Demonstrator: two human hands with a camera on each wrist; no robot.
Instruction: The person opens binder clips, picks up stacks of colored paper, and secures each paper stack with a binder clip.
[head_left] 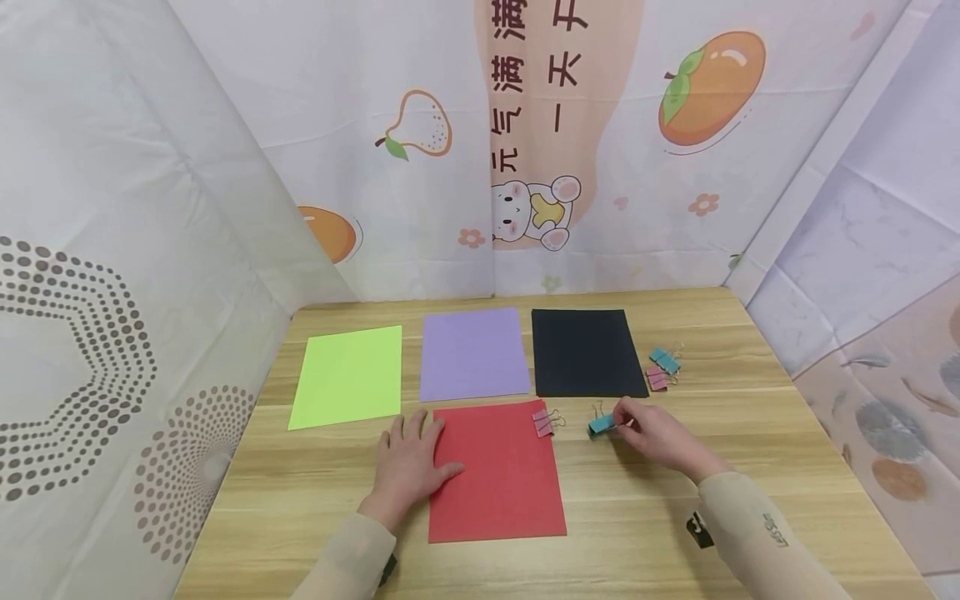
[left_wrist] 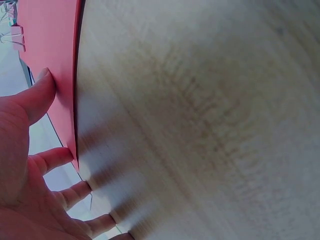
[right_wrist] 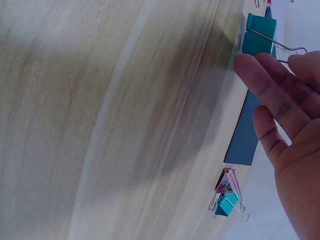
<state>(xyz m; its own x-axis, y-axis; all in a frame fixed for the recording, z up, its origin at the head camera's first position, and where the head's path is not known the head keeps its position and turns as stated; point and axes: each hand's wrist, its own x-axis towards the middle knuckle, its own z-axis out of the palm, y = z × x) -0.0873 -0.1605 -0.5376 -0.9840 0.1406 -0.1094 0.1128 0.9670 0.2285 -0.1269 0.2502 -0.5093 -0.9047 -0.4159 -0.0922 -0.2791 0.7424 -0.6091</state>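
A stack of red paper point(head_left: 495, 475) lies on the near middle of the table, a pink binder clip point(head_left: 543, 422) fastened at its upper right corner. My left hand point(head_left: 410, 462) rests at the paper's left edge with fingers spread; the thumb and forefinger touch the red sheet in the left wrist view. To the right of the paper, my right hand point(head_left: 654, 433) pinches a teal binder clip point(head_left: 602, 425) between thumb and fingers. The clip's wire handles show in the right wrist view point(right_wrist: 260, 34), close to the fingertips.
Behind lie yellow-green paper point(head_left: 349, 375), purple paper point(head_left: 474, 354) and black paper point(head_left: 587, 353) in a row. Right of the black paper sit another teal clip point(head_left: 664, 361) and a pink clip point(head_left: 657, 379). Fabric curtains point(head_left: 420, 258) border the wooden table point(head_left: 637, 525).
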